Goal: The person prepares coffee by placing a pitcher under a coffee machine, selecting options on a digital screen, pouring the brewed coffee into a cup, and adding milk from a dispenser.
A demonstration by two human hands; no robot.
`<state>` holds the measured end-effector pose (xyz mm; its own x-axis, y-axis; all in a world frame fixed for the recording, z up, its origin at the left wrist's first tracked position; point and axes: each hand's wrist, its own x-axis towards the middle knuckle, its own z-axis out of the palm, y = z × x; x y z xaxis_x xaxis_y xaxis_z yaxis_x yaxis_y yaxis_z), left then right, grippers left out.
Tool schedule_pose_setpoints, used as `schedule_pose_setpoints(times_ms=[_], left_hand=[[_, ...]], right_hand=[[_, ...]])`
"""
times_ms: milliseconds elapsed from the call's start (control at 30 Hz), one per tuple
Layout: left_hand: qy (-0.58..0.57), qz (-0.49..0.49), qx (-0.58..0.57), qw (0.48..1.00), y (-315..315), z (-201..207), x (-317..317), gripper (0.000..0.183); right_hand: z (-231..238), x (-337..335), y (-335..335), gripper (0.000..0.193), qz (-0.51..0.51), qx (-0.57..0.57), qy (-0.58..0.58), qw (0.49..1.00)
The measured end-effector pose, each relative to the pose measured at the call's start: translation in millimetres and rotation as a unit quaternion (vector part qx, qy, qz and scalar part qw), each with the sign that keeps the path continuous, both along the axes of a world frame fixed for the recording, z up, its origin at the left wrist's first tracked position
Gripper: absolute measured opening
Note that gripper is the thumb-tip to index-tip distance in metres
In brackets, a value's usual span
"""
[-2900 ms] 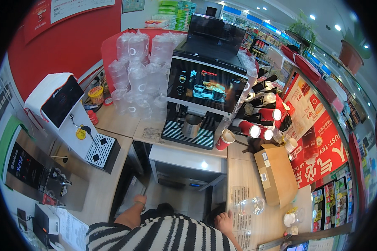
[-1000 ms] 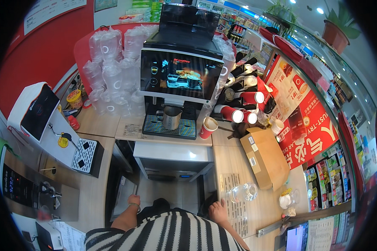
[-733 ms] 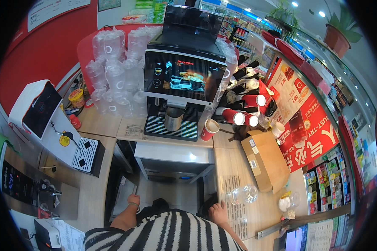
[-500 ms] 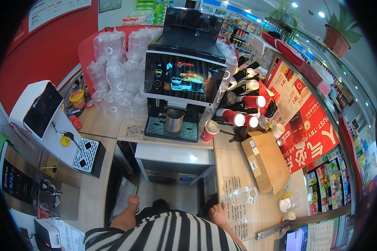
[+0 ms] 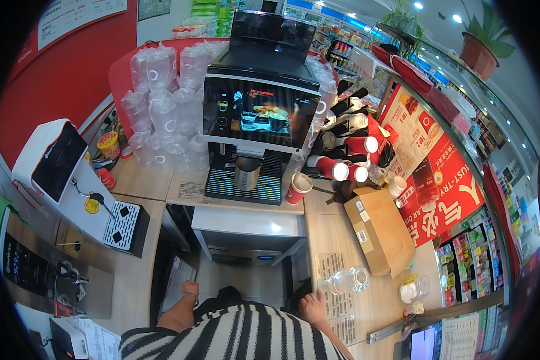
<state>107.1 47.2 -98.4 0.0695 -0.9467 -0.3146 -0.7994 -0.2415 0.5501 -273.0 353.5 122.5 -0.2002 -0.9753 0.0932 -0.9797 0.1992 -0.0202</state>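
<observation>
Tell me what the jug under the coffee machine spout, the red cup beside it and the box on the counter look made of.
The jug looks like brushed metal, probably steel: grey with a dull sheen. The red cup seems to be paper: matte wall, pale rolled rim. The box looks like plain brown cardboard: flat matte sides with small stuck-on labels. The right hand rests on the wood-look counter, likely laminate.

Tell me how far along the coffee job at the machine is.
Done: a steel jug stands on the coffee machine's drip tray, under the spout, and a red paper cup waits beside it. In hand: nothing; the left hand and right hand rest empty at the counter edge. Left: whether the jug holds anything cannot be seen, and the cup is not under the spout.
</observation>
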Motion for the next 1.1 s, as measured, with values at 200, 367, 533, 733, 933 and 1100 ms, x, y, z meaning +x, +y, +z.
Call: schedule_pose_setpoints(times_ms=[200,367,533,733,933,1100], left_hand=[[0.043,0.035,0.081,0.995,0.1,7.0,-0.9,0.021],[-0.001,0.003,0.032,0.999,3.7,17.0,-3.4,0.021],[0.007,0.016,0.056,0.998,1.1,12.6,-0.8,0.021],[-0.001,0.013,0.042,0.999,3.1,10.3,-2.1,0.021],[0.001,0.008,0.040,0.999,2.5,9.3,-1.4,0.022],[-0.017,-0.001,0.031,0.999,4.7,12.8,-2.2,0.023]], right_hand=[[3.7,0.8,-0.7,0.007,0.001,0.013,0.012,1.000],[4.3,1.0,-1.1,0.009,0.003,0.005,0.007,1.000],[3.6,0.5,-1.6,0.008,0.003,0.011,0.007,1.000],[3.2,0.5,-1.1,0.008,0.003,0.014,0.010,1.000],[0.0,-0.5,-0.3,0.008,0.004,0.008,0.009,1.000],[1.2,-0.1,-0.6,0.007,0.006,0.011,0.009,1.000]])
